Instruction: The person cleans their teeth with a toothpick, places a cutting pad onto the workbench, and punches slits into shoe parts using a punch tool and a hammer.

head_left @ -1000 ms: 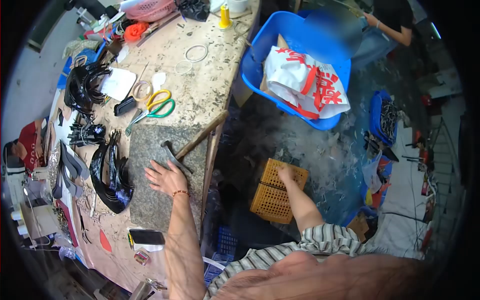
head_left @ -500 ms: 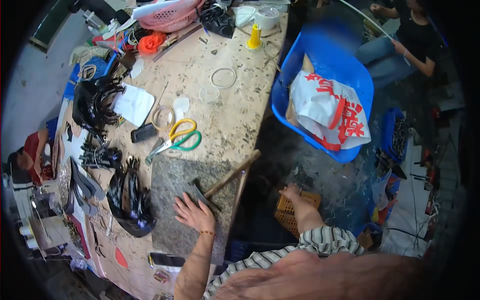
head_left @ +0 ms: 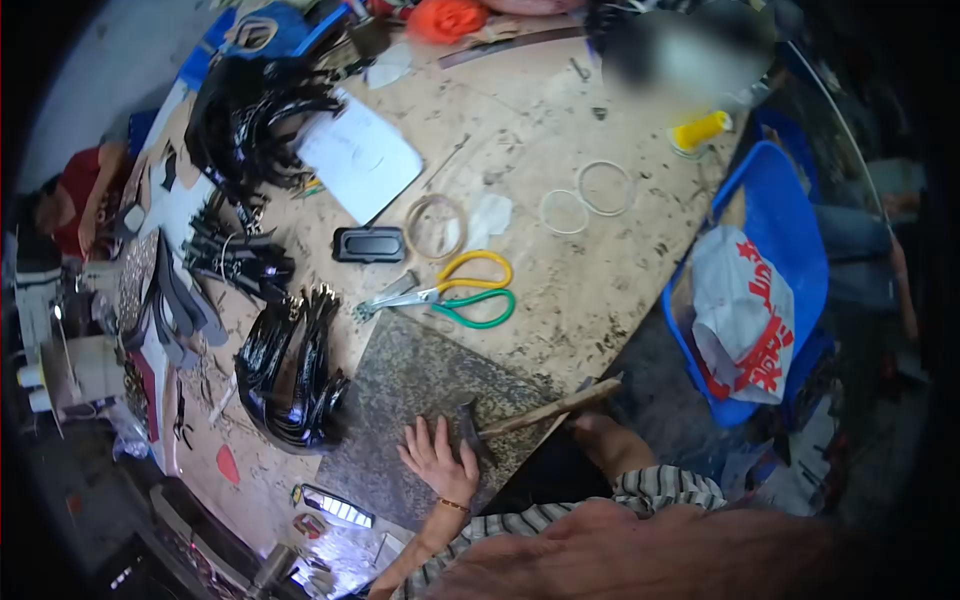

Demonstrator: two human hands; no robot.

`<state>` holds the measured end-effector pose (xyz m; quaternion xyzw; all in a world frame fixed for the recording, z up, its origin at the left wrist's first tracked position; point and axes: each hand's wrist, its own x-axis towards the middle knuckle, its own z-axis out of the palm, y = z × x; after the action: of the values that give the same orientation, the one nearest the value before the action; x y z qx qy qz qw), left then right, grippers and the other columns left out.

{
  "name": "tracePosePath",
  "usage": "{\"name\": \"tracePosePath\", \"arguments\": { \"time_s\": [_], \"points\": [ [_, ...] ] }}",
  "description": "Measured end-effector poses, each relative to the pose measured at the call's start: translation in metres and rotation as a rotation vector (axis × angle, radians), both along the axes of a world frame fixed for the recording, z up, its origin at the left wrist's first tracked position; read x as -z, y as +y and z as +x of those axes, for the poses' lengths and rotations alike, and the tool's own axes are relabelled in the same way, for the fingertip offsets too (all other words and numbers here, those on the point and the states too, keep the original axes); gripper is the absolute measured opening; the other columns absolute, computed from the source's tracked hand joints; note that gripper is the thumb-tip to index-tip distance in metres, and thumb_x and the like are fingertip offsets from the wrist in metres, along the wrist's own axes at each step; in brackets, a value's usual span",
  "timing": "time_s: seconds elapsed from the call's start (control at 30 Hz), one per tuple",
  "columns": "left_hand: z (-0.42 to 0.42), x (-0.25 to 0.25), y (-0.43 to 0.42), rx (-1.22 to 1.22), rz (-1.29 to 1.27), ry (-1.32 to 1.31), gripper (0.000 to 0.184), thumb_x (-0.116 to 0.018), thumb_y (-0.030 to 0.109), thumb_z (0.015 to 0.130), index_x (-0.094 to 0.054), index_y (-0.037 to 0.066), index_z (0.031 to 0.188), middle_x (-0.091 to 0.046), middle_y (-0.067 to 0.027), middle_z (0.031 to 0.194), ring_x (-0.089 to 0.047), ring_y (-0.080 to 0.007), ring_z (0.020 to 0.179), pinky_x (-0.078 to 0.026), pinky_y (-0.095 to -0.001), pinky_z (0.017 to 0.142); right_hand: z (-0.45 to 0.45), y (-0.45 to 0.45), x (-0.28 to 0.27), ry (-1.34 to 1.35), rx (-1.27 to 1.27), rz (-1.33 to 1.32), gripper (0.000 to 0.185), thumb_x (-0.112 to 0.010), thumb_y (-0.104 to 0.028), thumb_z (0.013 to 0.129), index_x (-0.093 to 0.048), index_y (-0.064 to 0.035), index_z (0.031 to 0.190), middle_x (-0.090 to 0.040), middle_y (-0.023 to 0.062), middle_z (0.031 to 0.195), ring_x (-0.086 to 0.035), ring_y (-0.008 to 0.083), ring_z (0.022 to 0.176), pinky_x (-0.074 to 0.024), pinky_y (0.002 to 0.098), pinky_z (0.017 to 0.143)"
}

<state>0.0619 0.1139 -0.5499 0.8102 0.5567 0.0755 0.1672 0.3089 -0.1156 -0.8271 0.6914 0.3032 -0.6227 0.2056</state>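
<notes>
My left hand (head_left: 440, 462) lies palm down on a dark stone slab (head_left: 400, 375), fingers spread and holding nothing. Close beside it, the thumb side is near the metal head of a hammer (head_left: 540, 408), whose wooden handle reaches past the slab's edge. Just off the table, my right hand (head_left: 597, 432) is by the handle's end; its fingers are blurred and partly hidden, so a grip cannot be made out. Scissors (head_left: 440, 295) with yellow and green handles lie above the slab. Left of the slab is a bundle of glossy black straps (head_left: 290, 375).
A black box (head_left: 368, 245), tape roll (head_left: 435, 226), white pad (head_left: 362, 155) and more black strap bundles (head_left: 235, 250) lie on the table (head_left: 540, 110). A phone (head_left: 337, 507) is near the front. Right of the table stands a blue tub (head_left: 810, 240) with a printed white bag (head_left: 735, 300).
My view has turned and shifted, so the table items appear further right. My right hand now appears closer to the hammer handle's end. My left hand stays flat on the slab.
</notes>
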Motion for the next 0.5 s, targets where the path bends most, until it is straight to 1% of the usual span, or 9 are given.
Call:
{"name": "tracePosePath", "arguments": {
  "time_s": [0.03, 0.13, 0.17, 0.27, 0.3, 0.4, 0.43, 0.5],
  "points": [
    [0.001, 0.0, 0.0, -0.019, 0.013, -0.018, 0.052, -0.059, 0.027, 0.082, -0.055, 0.011, 0.131, -0.042, -0.0181, 0.144, -0.032, -0.0422, 0.136, -0.014, -0.0609, 0.112, 0.003, 0.008, 0.002, -0.017, -0.014, -0.007, 0.074, -0.059, -0.057, 0.084, -0.051, -0.0024, 0.134, -0.045, 0.0181, 0.144, -0.044, 0.031, 0.131, -0.0355, 0.0377, 0.109],
    [-0.004, 0.003, -0.002, -0.016, 0.022, -0.057, 0.049, -0.061, 0.026, 0.081, -0.057, 0.012, 0.128, -0.045, -0.017, 0.141, -0.035, -0.0406, 0.134, -0.016, -0.06, 0.111, 0.012, 0.028, 0.008, -0.053, -0.062, 0.001, 0.074, -0.058, -0.057, 0.085, -0.051, -0.0023, 0.135, -0.045, 0.0182, 0.144, -0.044, 0.031, 0.132, -0.0354, 0.0376, 0.109],
    [-0.004, 0.003, -0.002, -0.033, 0.023, -0.057, 0.045, -0.064, 0.024, 0.079, -0.06, 0.013, 0.123, -0.047, -0.0151, 0.139, -0.038, -0.0377, 0.132, -0.019, -0.0579, 0.111, 0.012, 0.03, 0.014, -0.063, -0.07, 0.002, 0.074, -0.058, -0.057, 0.085, -0.051, -0.0022, 0.135, -0.045, 0.0182, 0.144, -0.044, 0.031, 0.132, -0.0353, 0.0376, 0.109],
    [-0.008, 0.003, -0.005, -0.021, -0.011, -0.088, 0.046, -0.066, 0.022, 0.078, -0.06, 0.015, 0.122, -0.049, -0.0136, 0.137, -0.04, -0.0362, 0.13, -0.02, -0.0559, 0.11, 0.014, 0.039, 0.032, -0.085, -0.101, 0.02, 0.074, -0.057, -0.057, 0.085, -0.05, -0.0021, 0.135, -0.045, 0.0183, 0.144, -0.044, 0.0311, 0.132, -0.0352, 0.0376, 0.109],
    [-0.009, 0.006, -0.006, -0.018, 0.016, -0.111, 0.043, -0.067, 0.02, 0.075, -0.063, 0.016, 0.117, -0.053, -0.0101, 0.133, -0.043, -0.0331, 0.127, -0.023, -0.0529, 0.109, 0.015, 0.043, 0.037, -0.091, -0.111, 0.028, 0.074, -0.057, -0.057, 0.086, -0.05, -0.0021, 0.135, -0.045, 0.0183, 0.144, -0.043, 0.0311, 0.132, -0.0351, 0.0376, 0.109],
    [-0.012, 0.007, -0.008, -0.023, 0.01, -0.186, 0.038, -0.067, 0.02, 0.074, -0.066, 0.017, 0.112, -0.056, -0.0074, 0.129, -0.046, -0.0311, 0.125, -0.025, -0.0498, 0.107, 0.018, 0.046, 0.049, -0.112, -0.123, 0.039, 0.074, -0.056, -0.057, 0.086, -0.05, -0.002, 0.135, -0.045, 0.0183, 0.144, -0.043, 0.0311, 0.132, -0.035, 0.0375, 0.109],
    [-0.011, 0.006, -0.008, -0.037, 0.01, -0.208, 0.035, -0.068, 0.018, 0.073, -0.068, 0.018, 0.107, -0.059, -0.0043, 0.124, -0.049, -0.0286, 0.122, -0.027, -0.0472, 0.106, 0.02, 0.046, 0.051, -0.117, -0.136, 0.049, 0.074, -0.056, -0.057, 0.086, -0.05, -0.002, 0.136, -0.045, 0.0184, 0.144, -0.043, 0.0312, 0.132, -0.035, 0.0375, 0.109],
    [-0.012, 0.002, -0.009, -0.04, -0.013, -0.221, 0.034, -0.069, 0.017, 0.073, -0.068, 0.018, 0.107, -0.06, -0.0031, 0.122, -0.05, -0.0279, 0.121, -0.028, -0.0466, 0.106, 0.022, 0.049, 0.052, -0.134, -0.133, 0.058, 0.074, -0.055, -0.057, 0.087, -0.049, -0.0019, 0.136, -0.045, 0.0184, 0.144, -0.043, 0.0312, 0.133, -0.0349, 0.0375, 0.109]
  ]
}}
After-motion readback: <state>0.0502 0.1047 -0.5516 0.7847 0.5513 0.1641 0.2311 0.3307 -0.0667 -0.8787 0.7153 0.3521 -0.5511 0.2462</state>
